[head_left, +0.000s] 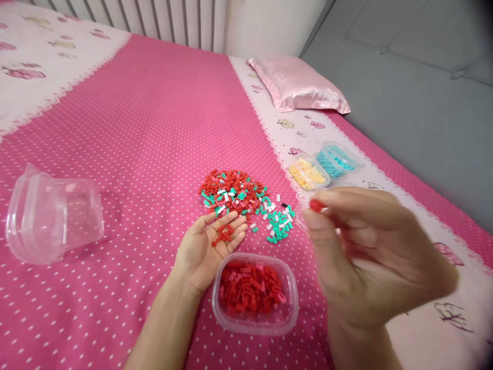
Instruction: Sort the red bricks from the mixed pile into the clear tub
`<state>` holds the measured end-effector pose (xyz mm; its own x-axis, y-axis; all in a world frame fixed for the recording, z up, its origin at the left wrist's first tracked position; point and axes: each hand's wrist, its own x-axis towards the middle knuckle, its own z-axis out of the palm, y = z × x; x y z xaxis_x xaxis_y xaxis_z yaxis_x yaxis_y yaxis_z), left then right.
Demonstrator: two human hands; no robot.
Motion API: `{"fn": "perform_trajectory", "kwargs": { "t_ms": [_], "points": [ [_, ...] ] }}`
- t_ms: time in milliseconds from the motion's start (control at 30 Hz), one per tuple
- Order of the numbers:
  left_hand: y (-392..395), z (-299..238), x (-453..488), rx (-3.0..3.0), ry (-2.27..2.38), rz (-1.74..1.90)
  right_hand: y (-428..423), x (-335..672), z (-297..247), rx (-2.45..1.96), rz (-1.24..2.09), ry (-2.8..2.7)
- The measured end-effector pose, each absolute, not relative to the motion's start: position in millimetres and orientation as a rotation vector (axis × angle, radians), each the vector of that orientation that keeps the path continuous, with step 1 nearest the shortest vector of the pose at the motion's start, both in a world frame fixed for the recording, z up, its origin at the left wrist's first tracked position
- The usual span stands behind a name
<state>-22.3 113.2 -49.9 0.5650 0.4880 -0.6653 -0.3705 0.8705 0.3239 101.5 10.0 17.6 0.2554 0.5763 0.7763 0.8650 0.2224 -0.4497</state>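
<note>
My left hand (204,252) lies palm up and open, with several small red building bricks (225,234) resting loose on its fingers. Raised close to the camera, my right hand (373,252) pinches a small red brick (316,205) between thumb and forefinger. Just beyond my left fingertips is a mixed heap of bricks (234,187), mostly red, with green and white ones among them. To its right lies a smaller cluster of green and white bricks (279,223). A clear plastic tub (254,329) of red and some pink bricks stands in front of my left hand.
On the left, stacked clear tubs (57,221) lie on their side on the pink dotted bedsheet (146,144). Beyond my right hand stand a tub of yellow bricks (308,172) and a tub of blue bricks (335,162). A pink pillow (300,85) lies near the grey wall panel (416,77).
</note>
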Motion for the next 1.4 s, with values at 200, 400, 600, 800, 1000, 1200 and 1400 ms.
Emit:
{"fn": "perform_trajectory", "kwargs": {
  "t_ms": [200,400,600,800,1000,1200,1400],
  "points": [
    [113.2,-51.6,-23.3,0.139,0.793,0.507,19.5,97.6,11.2,-1.578,-0.292,-1.49],
    [113.6,-52.0,-23.6,0.147,0.795,0.5,24.4,110.0,5.0,-1.737,-0.205,-1.408],
    [113.6,-51.9,-22.7,0.15,0.796,0.512,44.9,129.8,-28.1,-2.059,0.28,-1.487],
    [113.2,-53.0,-23.4,0.132,0.806,0.517,59.9,126.3,-51.7,-2.273,0.38,-1.536],
    [113.5,-51.9,-23.2,0.151,0.821,0.525,61.4,120.4,-57.6,-2.362,0.368,-1.532],
    [113.5,-53.6,-23.6,0.157,0.804,0.525,59.9,122.3,-55.2,-2.375,0.347,-1.538],
    [113.9,-53.3,-23.4,0.159,0.806,0.52,56.6,131.5,-47.6,-2.248,0.36,-1.414]
  ]
}}
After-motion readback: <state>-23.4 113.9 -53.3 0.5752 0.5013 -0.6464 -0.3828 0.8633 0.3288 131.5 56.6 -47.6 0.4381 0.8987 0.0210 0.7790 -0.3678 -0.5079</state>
